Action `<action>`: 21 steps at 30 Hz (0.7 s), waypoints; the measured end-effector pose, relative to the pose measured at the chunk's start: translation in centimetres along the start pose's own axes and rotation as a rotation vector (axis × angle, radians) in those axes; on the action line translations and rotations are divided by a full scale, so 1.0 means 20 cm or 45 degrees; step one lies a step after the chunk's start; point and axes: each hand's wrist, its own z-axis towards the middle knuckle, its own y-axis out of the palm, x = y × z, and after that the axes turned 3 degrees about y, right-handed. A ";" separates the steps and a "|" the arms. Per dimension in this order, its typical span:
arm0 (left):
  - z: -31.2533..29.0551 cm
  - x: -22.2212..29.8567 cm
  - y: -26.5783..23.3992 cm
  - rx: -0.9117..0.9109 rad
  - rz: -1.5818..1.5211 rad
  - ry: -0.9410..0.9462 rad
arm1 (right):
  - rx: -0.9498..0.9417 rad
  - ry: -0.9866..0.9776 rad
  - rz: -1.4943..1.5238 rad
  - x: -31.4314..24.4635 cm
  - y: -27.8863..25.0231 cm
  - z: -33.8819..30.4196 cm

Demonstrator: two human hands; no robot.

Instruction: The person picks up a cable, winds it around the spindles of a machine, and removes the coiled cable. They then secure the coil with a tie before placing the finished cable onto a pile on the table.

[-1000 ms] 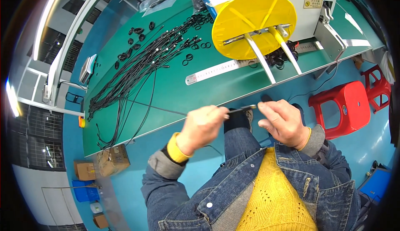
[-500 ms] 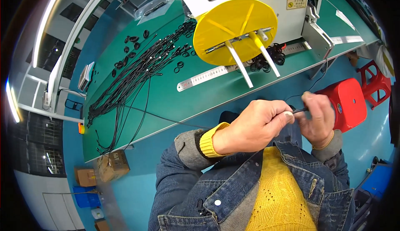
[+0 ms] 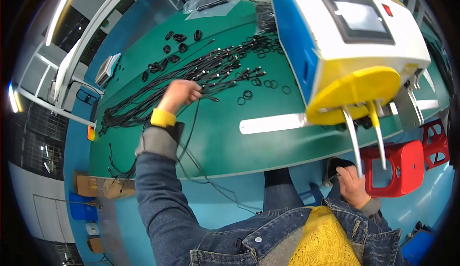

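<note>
My left hand (image 3: 182, 94) reaches over a long bundle of black cables (image 3: 148, 99) on the green table, its fingertips closed together on a black cable (image 3: 193, 127) that hangs down toward me. That cable loops past the table edge, and a loose connector end lies in front of my jacket. My right hand (image 3: 353, 187) is low beside the red stool, below the rods of the machine. Its fingers are curled, and what they hold, if anything, cannot be made out. Several small black rings (image 3: 247, 94) lie past the bundle's connector ends.
A white and blue machine (image 3: 354, 50) with a screen, a yellow disc (image 3: 357, 93) and protruding rods stands at the right. A steel ruler (image 3: 273, 123) lies before it. Coiled cables (image 3: 179, 38) lie farther back. Red stools (image 3: 405, 170) and cardboard boxes (image 3: 86, 184) stand on the floor.
My hands have come apart from the cable piece they both held. The left has moved out to the table's cable bundle; the right has dropped lower. The view has shifted.
</note>
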 end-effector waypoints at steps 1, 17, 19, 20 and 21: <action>0.16 -0.09 -0.14 0.182 0.014 -0.086 | 0.002 -0.007 -0.003 0.01 0.02 0.00; 1.58 -0.68 -0.59 0.576 1.064 -0.397 | 0.175 0.434 0.014 0.08 0.28 0.36; 1.55 -0.68 -0.60 0.504 1.080 -0.379 | 0.226 0.543 0.203 0.06 0.31 0.36; 1.51 -0.69 -0.60 0.526 0.746 -0.355 | 0.254 0.598 0.299 0.05 0.31 0.34; 1.46 -0.69 -0.60 0.544 0.413 -0.327 | 0.282 0.651 0.396 0.04 0.32 0.33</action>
